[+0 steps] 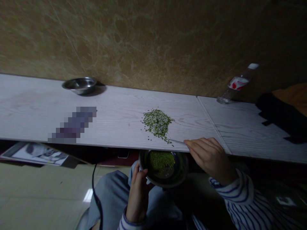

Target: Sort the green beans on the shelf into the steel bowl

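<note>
The single head-worn camera looks from above the wearer's lap [112, 188], facing forward and down across the desk [120, 121] to the wall [144, 48] on the far side. The left hand [139, 195] and right hand [211, 156] show at close range, by the desk's near edge.

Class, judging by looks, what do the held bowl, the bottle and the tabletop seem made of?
Held bowl: probably metal, smooth; its inside has a grey sheen. Bottle: likely clear, glossy plastic; the background shows through it. Tabletop: whitish, wood-grained finish; real wood or laminate, the streaks leave open.
</note>
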Available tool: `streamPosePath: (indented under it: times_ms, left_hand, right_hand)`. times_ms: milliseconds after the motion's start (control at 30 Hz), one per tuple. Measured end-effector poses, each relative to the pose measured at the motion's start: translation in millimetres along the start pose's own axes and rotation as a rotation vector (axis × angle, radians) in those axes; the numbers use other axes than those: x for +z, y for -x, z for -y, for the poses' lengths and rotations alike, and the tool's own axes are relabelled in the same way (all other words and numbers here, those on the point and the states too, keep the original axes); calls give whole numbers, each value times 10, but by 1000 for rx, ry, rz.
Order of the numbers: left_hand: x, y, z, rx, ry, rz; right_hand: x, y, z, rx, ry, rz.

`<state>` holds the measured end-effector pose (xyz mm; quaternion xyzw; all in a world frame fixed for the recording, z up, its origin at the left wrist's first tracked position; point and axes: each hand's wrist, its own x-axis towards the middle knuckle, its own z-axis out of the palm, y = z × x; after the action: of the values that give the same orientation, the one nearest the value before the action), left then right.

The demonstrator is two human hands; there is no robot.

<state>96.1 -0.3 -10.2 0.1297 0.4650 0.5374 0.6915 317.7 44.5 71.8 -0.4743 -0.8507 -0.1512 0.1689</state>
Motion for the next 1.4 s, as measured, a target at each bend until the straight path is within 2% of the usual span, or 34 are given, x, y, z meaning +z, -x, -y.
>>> streamPosePath:
  times_ms: [467, 1400]
  left_hand:
    - [29, 10, -32, 6, 1, -26]
    - [25, 10, -14, 6, 7, 12]
  right_hand:
    - [5, -44, 45, -11, 2, 18]
    - [35, -95, 85, 5, -20, 20]
